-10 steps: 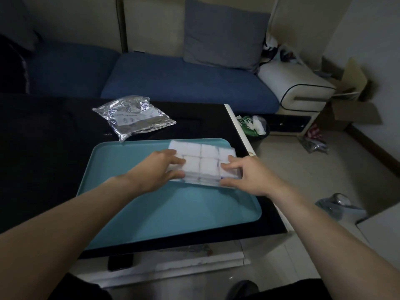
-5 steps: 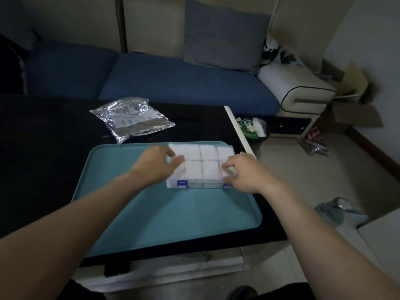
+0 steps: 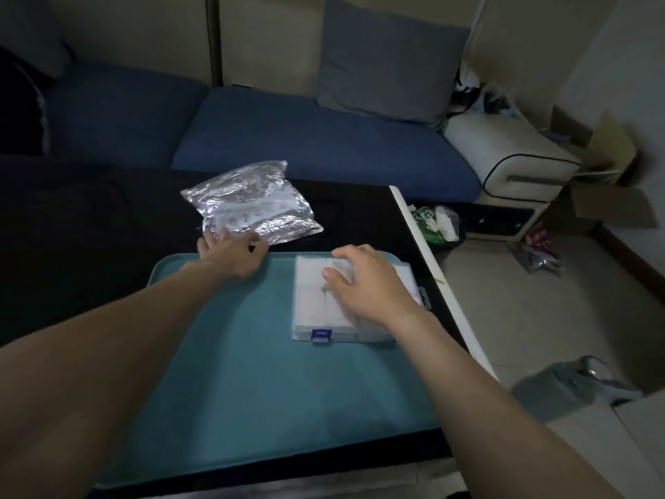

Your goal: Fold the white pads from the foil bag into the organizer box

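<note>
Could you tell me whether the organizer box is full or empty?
Full where visible: the organizer box shows white pads in its compartments; the right hand hides some.

Nothing here can be read. The foil bag (image 3: 252,205) carries a pale printed label panel with faint marks and a row of small round symbols, but the print is too small and blurred to make out any word or number. The green packaging (image 3: 424,225) in the bin beside the tabletop shows a white mark that may be lettering; it cannot be told. The organizer box (image 3: 325,300) has a blue latch (image 3: 321,334) on its near edge with no legible marking on it.
</note>
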Tool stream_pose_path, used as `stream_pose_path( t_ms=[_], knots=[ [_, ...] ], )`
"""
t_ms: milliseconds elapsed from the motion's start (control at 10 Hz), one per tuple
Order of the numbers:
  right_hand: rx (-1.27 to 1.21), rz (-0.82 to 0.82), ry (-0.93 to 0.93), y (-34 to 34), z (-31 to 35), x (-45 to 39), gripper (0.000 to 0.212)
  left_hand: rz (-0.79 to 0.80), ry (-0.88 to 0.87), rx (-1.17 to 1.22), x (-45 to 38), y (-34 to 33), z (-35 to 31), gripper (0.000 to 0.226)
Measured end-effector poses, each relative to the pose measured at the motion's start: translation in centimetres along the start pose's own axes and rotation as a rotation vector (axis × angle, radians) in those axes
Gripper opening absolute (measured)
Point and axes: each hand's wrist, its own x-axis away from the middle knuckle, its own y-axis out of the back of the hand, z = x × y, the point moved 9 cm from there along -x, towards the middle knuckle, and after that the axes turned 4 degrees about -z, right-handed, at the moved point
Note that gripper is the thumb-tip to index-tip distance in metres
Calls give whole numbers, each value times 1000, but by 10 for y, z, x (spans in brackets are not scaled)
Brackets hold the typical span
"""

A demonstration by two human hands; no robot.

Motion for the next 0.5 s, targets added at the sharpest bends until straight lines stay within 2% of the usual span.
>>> stream_pose_path(
  t_ms=[300, 400, 500],
  knots=[
    [41, 39, -7, -9, -1, 1, 45, 5, -136, 96, 0, 10, -23, 42],
    [32, 25, 1, -2, -2, 6, 44, -90, -149, 169, 11, 28, -31, 41],
    [-35, -62, 32, 19, 12, 14, 38, -230, -198, 229, 34, 56, -40, 37]
  ],
)
